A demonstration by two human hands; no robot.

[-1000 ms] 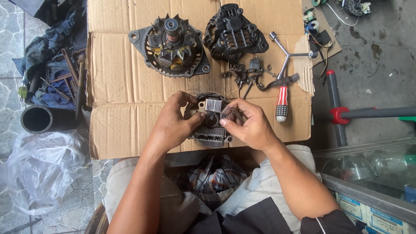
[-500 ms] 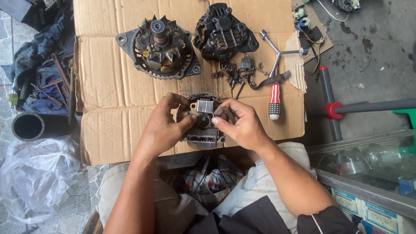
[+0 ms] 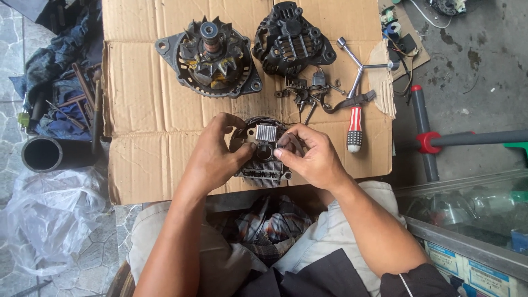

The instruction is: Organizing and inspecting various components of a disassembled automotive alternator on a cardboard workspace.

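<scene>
Hands on a rectifier plate (image 3: 264, 157), near edge of the cardboard (image 3: 143, 126).

Left hand (image 3: 212, 157) pinches the plate's left side and right hand (image 3: 311, 157) grips its right rim, with thumbs meeting by the centre hole, so both are clamped on it, not loose. Farther back sit the rotor housing (image 3: 209, 58), the black end cover (image 3: 291, 38) and a scatter of small screws (image 3: 300, 93) beside a red-handled screwdriver (image 3: 355, 124). Risk, probably: the plate overhangs the lap, so a slip drops it, and a stray elbow could sweep those screws off.
</scene>
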